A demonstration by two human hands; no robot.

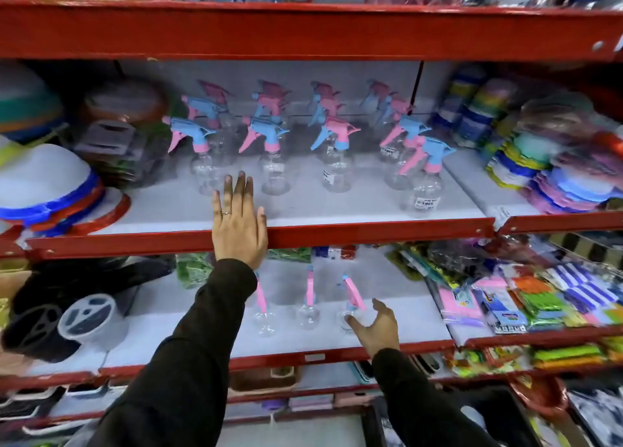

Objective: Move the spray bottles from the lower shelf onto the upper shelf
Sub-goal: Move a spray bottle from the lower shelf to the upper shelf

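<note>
Mostly done: upper shelf [337, 210] crowded with spray bottles [337, 163]. Three bottles [308, 313] left below. Right hand [376, 327] wide, reaching the rightmost; left hand [240, 222] flat, empty.

White price stickers [425, 203] on the spray bottles [425, 190] are unreadable.

Upper shelf [337, 210]: clear spray bottles [337, 163] with pink-and-blue triggers stand in rows on its grey deck.
Lower shelf [404, 332]: directly beneath, three more bottles [307, 311] stand mid-shelf.
</note>
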